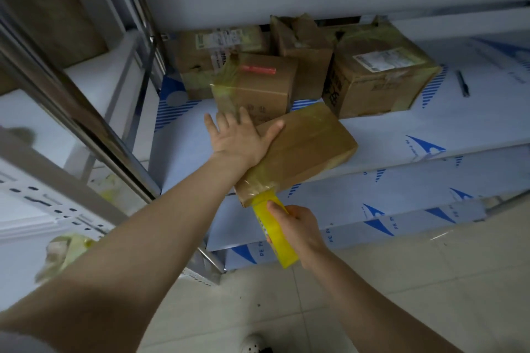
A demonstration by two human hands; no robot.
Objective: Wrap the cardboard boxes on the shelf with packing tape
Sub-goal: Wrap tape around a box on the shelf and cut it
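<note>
Shelving of metal fills the scene, and its broad shelf point(401, 135) is covered in white film with blue print, above a pale tiled floor point(401, 281). Four cardboard boxes point(381, 77) stand grouped at the far side of the shelf, several already glossy with yellowish tape; the biggest is on the right and a smaller one with a red strip on top sits left of the middle. Nearer, a flat box point(309, 146) lies slantwise across the shelf's near edge, its near left end jutting past the edge. The left hand point(241, 137) lies palm down on the far left end of that flat box, fingers straight and spread, thumb stretched across the top. The right hand point(298, 226) curls round a yellow roll of packing tape point(275, 232) just beyond the jutting end, and a band of tape runs from the roll onto that end. A dark pen-like tool point(462, 83) lies far right on the shelf, well apart from the boxes.
</note>
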